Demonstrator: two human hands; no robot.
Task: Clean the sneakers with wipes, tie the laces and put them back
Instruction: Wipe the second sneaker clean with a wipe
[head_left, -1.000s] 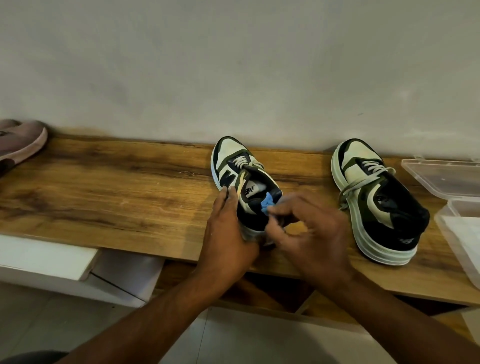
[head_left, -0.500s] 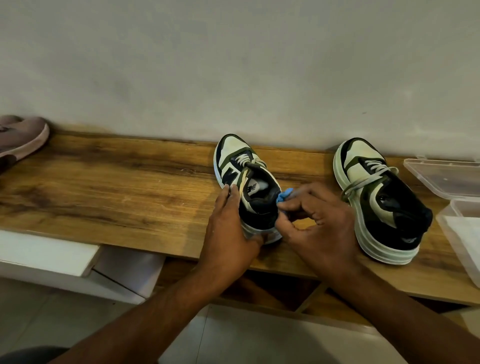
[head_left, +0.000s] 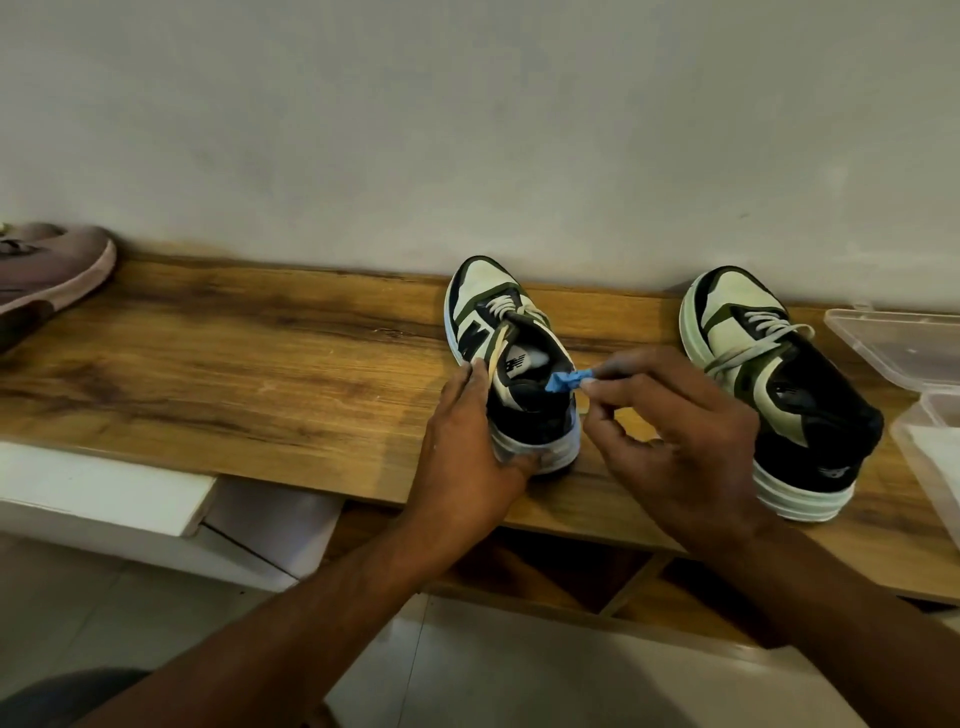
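**Left sneaker held, blue wad at collar**

I note the left hand (head_left: 462, 441) cupped around the heel of the left sneaker (head_left: 511, 364), fingers curled along its smooth cream, olive and black side. The right hand (head_left: 675, 441) pinches a small crumpled blue wipe (head_left: 563, 382) between thumb and forefinger, at the padded collar's rim. The right sneaker (head_left: 774, 384), laces loose, stands well apart on the grained wooden shelf (head_left: 234, 374). A clear plastic box (head_left: 904, 353) sits at the right edge.

Bare shelf (head_left: 234, 364) left of sneakers (head_left: 511, 364)
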